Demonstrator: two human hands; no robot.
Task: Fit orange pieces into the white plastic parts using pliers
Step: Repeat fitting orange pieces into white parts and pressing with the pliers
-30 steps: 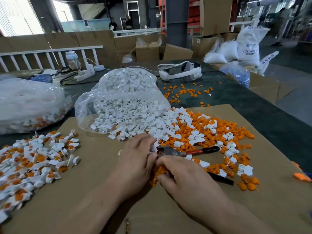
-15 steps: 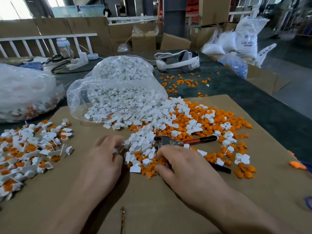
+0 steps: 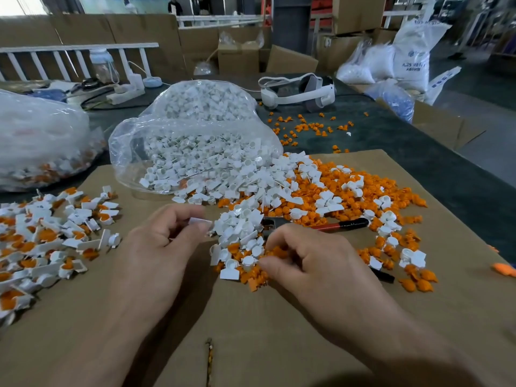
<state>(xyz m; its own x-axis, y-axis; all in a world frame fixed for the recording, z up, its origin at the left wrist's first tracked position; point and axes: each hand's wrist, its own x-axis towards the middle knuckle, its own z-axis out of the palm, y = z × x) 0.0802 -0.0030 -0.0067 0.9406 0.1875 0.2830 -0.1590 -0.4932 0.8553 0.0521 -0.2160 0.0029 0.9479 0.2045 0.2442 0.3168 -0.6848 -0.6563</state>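
My left hand (image 3: 160,247) pinches a small white plastic part (image 3: 200,221) between thumb and fingers, just left of the mixed heap. My right hand (image 3: 310,261) rests on the heap's near edge, fingertips closed on orange pieces (image 3: 275,252). Loose white parts (image 3: 240,227) and orange pieces (image 3: 349,191) lie mixed on the cardboard sheet (image 3: 265,317). Red-handled pliers (image 3: 339,224) lie in the heap just beyond my right hand, jaws partly hidden by it. Fitted white-and-orange parts (image 3: 50,236) are spread at the left.
An open clear bag of white parts (image 3: 195,129) lies behind the heap. Another full bag (image 3: 36,143) sits at far left. A white headset (image 3: 298,92) and scattered orange pieces (image 3: 307,127) are on the dark table behind. An orange object (image 3: 504,269) lies at the right edge.
My left hand has drawn back left out of the heap and now holds a white part. My right hand has stayed at the heap's near edge, fingers curling onto orange pieces.
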